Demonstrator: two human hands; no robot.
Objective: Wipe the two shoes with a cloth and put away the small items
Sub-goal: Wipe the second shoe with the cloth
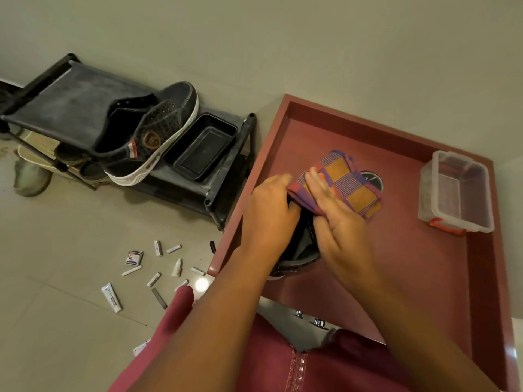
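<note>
On the red worktop (410,264), my left hand (268,219) grips 1 dark shoe (300,250); my right hand (336,219), fingers flat, presses the cloth (351,182) on it. I should steady the shoe and wipe firmly.

Single head-worn wide-angle view, looking steeply down, close over red surface (424,258); tiled floor (56,278) at left.

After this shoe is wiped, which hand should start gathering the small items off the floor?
Left, probably. The small items lie scattered on the floor on the person's left, below the left hand, which steadies the shoe. The right hand presses the cloth and sits farther away.
</note>
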